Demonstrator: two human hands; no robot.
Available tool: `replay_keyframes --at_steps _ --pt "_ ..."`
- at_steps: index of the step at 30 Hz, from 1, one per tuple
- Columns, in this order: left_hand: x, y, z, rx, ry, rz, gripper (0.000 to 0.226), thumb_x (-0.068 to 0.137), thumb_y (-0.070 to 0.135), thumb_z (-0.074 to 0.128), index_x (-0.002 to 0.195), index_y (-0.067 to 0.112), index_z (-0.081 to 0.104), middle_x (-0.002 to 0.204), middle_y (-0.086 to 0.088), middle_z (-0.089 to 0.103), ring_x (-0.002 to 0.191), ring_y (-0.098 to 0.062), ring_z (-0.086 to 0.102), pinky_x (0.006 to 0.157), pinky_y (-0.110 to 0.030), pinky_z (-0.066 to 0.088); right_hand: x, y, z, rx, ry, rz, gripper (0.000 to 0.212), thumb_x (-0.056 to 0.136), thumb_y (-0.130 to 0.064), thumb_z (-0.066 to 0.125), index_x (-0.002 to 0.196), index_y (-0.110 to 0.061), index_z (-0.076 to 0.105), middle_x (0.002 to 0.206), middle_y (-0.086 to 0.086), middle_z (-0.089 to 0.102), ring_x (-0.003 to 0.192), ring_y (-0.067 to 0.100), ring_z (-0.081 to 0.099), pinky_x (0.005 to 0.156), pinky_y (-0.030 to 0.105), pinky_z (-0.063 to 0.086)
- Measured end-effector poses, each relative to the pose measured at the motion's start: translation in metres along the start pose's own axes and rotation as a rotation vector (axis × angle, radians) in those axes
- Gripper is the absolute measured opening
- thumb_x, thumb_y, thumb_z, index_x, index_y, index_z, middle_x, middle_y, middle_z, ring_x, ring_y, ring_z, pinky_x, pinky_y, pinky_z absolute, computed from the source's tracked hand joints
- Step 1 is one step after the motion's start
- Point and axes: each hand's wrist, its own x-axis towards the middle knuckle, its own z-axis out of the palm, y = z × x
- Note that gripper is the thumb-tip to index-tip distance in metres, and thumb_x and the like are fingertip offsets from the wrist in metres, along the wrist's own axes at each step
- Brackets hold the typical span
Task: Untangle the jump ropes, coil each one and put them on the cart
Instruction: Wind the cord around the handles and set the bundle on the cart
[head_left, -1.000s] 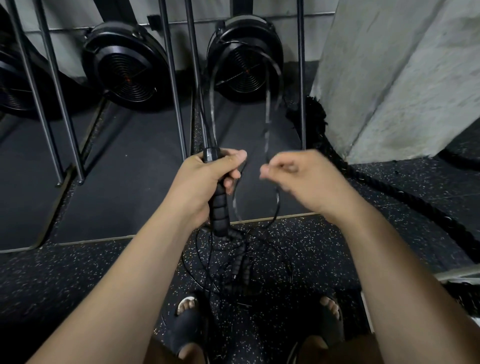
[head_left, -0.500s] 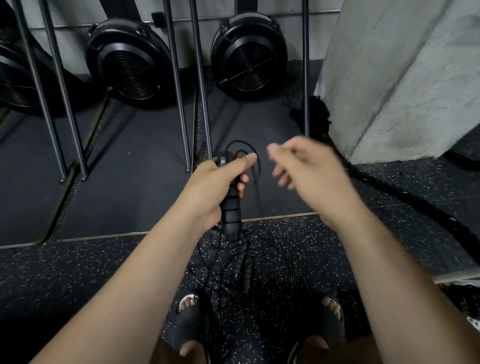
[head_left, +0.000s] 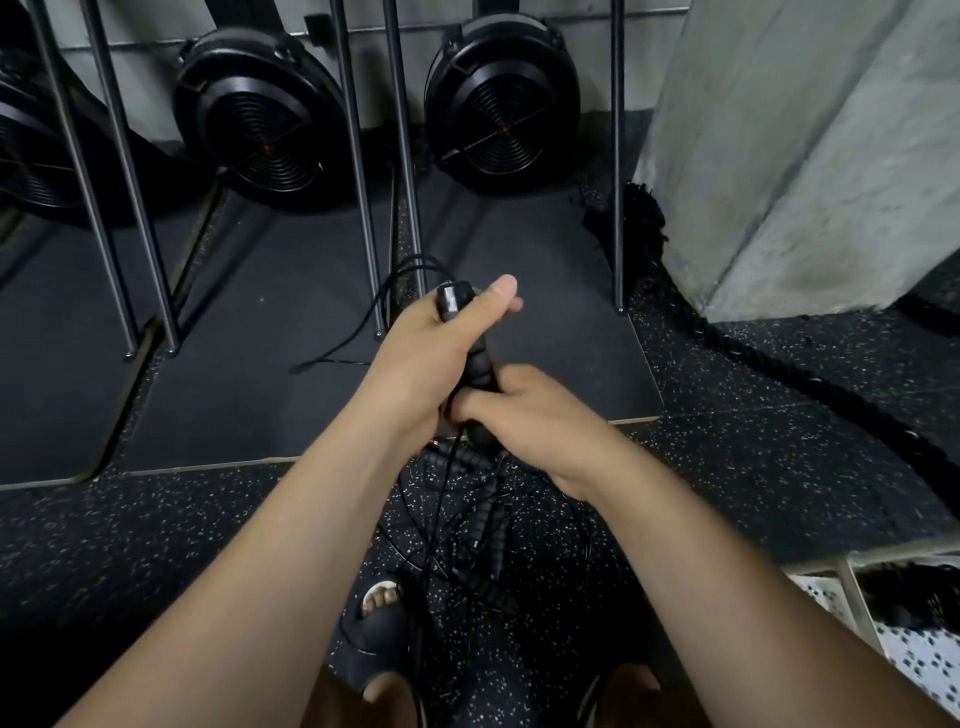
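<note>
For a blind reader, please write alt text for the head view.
The left hand grips the top of a black jump-rope handle, the right hand its lower end. Beneath them is a tangle of ropes.

Two hands (head_left: 431, 358), three fan wheels (head_left: 260, 119), five metal bars (head_left: 358, 171) — one thick rope (head_left: 810, 384), one pillar (head_left: 805, 145)

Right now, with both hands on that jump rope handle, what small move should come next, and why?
Probably lift the jump rope handle upward: the left hand and right hand both grip it, and just below is the tangle of jump ropes, other handles caught in it, nothing coiled yet.
</note>
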Motion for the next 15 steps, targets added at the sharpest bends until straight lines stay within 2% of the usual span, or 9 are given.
replay_keyframes --at_steps 2,4,6,7,8,10,11,13,15 --pt "0.002 -0.001 -0.004 -0.029 -0.032 0.023 0.043 0.092 0.061 0.073 0.107 0.021 0.08 0.122 0.002 0.079 0.119 -0.013 0.072 0.116 -0.047 0.048 0.0 -0.002 -0.002 -0.013 0.055 -0.055 0.018 0.091 -0.031 0.067 0.094 -0.014 0.072 0.094 0.012 0.078 0.077 0.019 0.069 0.086 0.054 0.058" --pt "0.0 -0.001 -0.006 -0.064 -0.106 -0.033 0.064 0.09 0.075 0.066 0.117 0.019 0.076 0.12 -0.001 0.079 0.115 -0.021 0.073 0.114 -0.049 0.047 0.0 -0.005 -0.01 0.045 0.147 -0.119 0.008 0.094 -0.022 0.065 0.094 -0.014 0.068 0.087 0.011 0.078 0.067 0.014 0.066 0.07 0.047 0.055" --pt "-0.002 -0.005 -0.006 0.057 -0.187 -0.076 0.077 0.086 0.09 0.052 0.106 0.02 0.078 0.107 0.0 0.08 0.103 -0.027 0.073 0.116 -0.056 0.044 0.002 -0.007 -0.021 0.184 0.238 -0.166 0.003 0.096 -0.014 0.064 0.094 -0.016 0.066 0.075 0.004 0.074 0.063 0.014 0.063 0.055 0.029 0.046" --pt "-0.004 -0.008 -0.005 0.128 -0.24 -0.093 0.081 0.086 0.093 0.046 0.1 0.019 0.076 0.101 0.0 0.08 0.101 -0.028 0.073 0.118 -0.055 0.043 0.003 -0.009 -0.027 0.271 0.276 -0.178 0.005 0.097 -0.013 0.065 0.095 -0.017 0.068 0.074 0.0 0.073 0.063 0.015 0.062 0.052 0.023 0.043" --pt "-0.007 -0.01 -0.002 0.175 -0.303 -0.111 0.083 0.09 0.09 0.042 0.102 0.015 0.075 0.1 0.001 0.08 0.104 -0.027 0.074 0.116 -0.048 0.044 0.004 -0.01 -0.034 0.353 0.307 -0.182 0.005 0.098 -0.013 0.065 0.099 -0.017 0.069 0.077 -0.001 0.074 0.064 0.015 0.061 0.05 0.022 0.042" --pt "-0.015 -0.011 0.004 0.263 -0.415 -0.156 0.072 0.102 0.074 0.037 0.118 0.015 0.074 0.11 0.004 0.081 0.112 -0.015 0.075 0.107 -0.031 0.044 0.005 -0.011 -0.048 0.47 0.348 -0.183 0.013 0.1 -0.013 0.062 0.11 -0.017 0.068 0.089 0.002 0.08 0.065 0.016 0.059 0.049 0.025 0.04" --pt "-0.018 -0.013 0.004 0.326 -0.457 -0.159 0.06 0.106 0.066 0.039 0.122 0.019 0.074 0.113 0.007 0.081 0.114 -0.011 0.074 0.107 -0.029 0.044 0.005 -0.013 -0.055 0.509 0.362 -0.193 0.016 0.1 -0.01 0.06 0.113 -0.016 0.066 0.092 0.006 0.081 0.063 0.016 0.057 0.05 0.027 0.037" --pt "-0.02 -0.023 0.005 0.521 -0.513 -0.113 0.036 0.108 0.053 0.052 0.118 0.027 0.074 0.113 0.014 0.079 0.114 -0.007 0.071 0.113 -0.035 0.046 0.005 -0.014 -0.068 0.584 0.387 -0.225 0.019 0.1 -0.004 0.056 0.115 -0.012 0.063 0.092 0.011 0.08 0.057 0.018 0.052 0.05 0.03 0.033" --pt "-0.015 -0.035 0.005 0.756 -0.543 -0.057 0.019 0.106 0.045 0.061 0.114 0.033 0.074 0.108 0.014 0.078 0.108 -0.01 0.071 0.107 -0.04 0.052 0.003 -0.014 -0.078 0.641 0.404 -0.244 0.019 0.101 -0.001 0.053 0.116 -0.009 0.062 0.093 0.015 0.08 0.056 0.018 0.05 0.049 0.031 0.032"
